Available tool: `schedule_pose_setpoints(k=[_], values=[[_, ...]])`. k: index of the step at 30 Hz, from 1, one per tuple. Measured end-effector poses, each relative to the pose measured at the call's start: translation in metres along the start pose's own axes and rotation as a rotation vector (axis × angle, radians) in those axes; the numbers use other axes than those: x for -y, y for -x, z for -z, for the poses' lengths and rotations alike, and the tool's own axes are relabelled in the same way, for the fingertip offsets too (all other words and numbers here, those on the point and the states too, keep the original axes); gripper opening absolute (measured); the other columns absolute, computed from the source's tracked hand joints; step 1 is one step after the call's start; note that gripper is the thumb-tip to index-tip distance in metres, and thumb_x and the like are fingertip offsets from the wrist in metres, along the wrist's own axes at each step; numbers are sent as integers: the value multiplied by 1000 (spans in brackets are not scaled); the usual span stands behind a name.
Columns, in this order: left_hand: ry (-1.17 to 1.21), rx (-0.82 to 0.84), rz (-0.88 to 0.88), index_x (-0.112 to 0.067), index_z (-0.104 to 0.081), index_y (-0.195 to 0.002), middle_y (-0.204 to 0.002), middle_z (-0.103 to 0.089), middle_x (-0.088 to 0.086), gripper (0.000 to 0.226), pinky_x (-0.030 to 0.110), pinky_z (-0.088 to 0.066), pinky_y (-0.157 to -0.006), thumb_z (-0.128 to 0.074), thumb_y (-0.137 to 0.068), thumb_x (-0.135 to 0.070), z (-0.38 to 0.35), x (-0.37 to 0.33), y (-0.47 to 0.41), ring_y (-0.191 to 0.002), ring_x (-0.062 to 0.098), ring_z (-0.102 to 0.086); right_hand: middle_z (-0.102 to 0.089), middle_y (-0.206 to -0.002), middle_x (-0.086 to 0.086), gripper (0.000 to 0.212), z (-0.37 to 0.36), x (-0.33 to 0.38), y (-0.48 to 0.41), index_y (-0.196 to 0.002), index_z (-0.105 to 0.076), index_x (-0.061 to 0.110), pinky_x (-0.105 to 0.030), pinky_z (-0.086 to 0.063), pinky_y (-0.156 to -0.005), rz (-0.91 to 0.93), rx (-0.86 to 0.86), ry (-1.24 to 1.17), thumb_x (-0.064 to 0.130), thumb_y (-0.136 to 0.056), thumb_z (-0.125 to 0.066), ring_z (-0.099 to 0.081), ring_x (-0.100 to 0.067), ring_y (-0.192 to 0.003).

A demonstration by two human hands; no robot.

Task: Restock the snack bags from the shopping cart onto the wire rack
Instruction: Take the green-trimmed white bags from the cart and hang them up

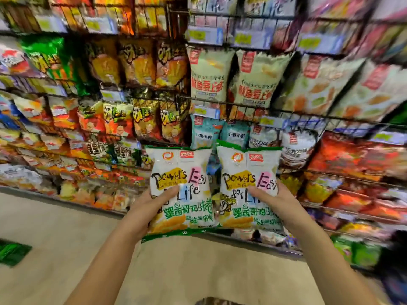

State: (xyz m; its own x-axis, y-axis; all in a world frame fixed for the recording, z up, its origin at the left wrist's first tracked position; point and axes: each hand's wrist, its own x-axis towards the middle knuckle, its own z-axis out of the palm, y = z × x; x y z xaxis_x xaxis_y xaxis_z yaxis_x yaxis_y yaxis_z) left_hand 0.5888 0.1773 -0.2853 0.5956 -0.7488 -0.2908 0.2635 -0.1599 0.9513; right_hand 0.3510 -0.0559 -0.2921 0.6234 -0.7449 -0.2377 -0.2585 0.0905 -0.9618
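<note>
Now I carry one white green-trimmed foil snack bag in my left hand (152, 203) and its twin in my right hand (273, 201), both gripped, and next I judge I must find their slot on the black wire rack (220, 102).

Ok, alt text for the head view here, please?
The left hand holds one white-and-green snack bag, the right hand a matching bag, side by side before a wire rack packed with snacks. Pale floor below.

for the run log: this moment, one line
left hand: grips white green-trimmed plastic snack bag | right hand: grips identical second bag | black wire rack: ahead
</note>
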Motion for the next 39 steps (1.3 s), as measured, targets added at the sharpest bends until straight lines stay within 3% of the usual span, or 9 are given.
schedule_pose_setpoints(k=[4,9,15,21,25,31,33,36,39], values=[[-53,86,-53,-33,-72,-113,-108,-79,-10,60,41,-57,-92,-87,-59,-54,-4,-34,-42,-101,14,-76,-70,-117,17,93,-2,25,7,-135,-49,35,-42,-51,-99,24,-150,-10,65,-57,-90,-67,-9,-107],[-112,196,-98,-40,-67,-124,-119,-76,-14,59,46,-52,-105,-87,-71,-58,-9,-69,-67,-114,15,-71,-54,-133,21,83,4,49,12,-146,-37,36,-37,-37,-100,50,-240,-15,52,-78,-82,-48,-19,-129],[-172,239,-175,-40,-64,-128,-121,-75,-16,49,45,-48,-110,-76,-82,-49,-18,-95,-74,-117,10,-69,-35,-163,11,129,10,64,4,-159,-20,43,-51,-38,-113,93,-275,69,84,-53,-81,-37,-23,-148],[-230,142,-226,-47,-63,-117,-126,-70,-16,85,50,-43,-112,-82,-44,-85,-29,-148,-83,-125,18,-59,-20,-170,1,126,27,122,-9,-164,-12,30,-52,-29,-119,191,-322,77,70,-65,-79,-26,-28,-153],[-203,136,-328,-45,-63,-125,-123,-74,-12,90,54,-46,-110,-87,-46,-81,-36,-199,-88,-122,21,-65,-26,-168,5,136,40,172,-14,-163,-15,34,-54,-32,-120,305,-345,164,87,-54,-77,-32,-27,-151],[-202,100,-479,-42,-60,-131,-128,-71,-11,101,53,-49,-107,-85,-43,-85,-50,-272,-84,-121,21,-65,-50,-153,11,123,61,245,-17,-154,-33,42,-53,-43,-112,455,-386,172,89,-50,-78,-52,-22,-135],[-213,79,-539,-44,-64,-120,-120,-73,-15,87,50,-49,-107,-84,-45,-84,-59,-294,-76,-115,16,-66,-58,-145,14,109,70,264,-17,-150,-40,43,-51,-44,-110,522,-352,156,82,-56,-82,-57,-18,-129],[-221,68,-596,-42,-60,-107,-105,-66,-22,45,36,-42,-102,-80,-74,-66,-69,-322,-70,-103,7,-61,-64,-136,15,105,77,295,-13,-145,-45,44,-52,-45,-110,584,-336,126,78,-55,-85,-61,-16,-124],[-235,96,-649,-37,-57,-121,-115,-61,-24,57,36,-42,-100,-78,-76,-64,-75,-349,-69,-110,9,-58,-70,-122,16,86,84,321,-13,-136,-52,40,-43,-49,-103,648,-302,93,67,-62,-86,-65,-10,-113]])
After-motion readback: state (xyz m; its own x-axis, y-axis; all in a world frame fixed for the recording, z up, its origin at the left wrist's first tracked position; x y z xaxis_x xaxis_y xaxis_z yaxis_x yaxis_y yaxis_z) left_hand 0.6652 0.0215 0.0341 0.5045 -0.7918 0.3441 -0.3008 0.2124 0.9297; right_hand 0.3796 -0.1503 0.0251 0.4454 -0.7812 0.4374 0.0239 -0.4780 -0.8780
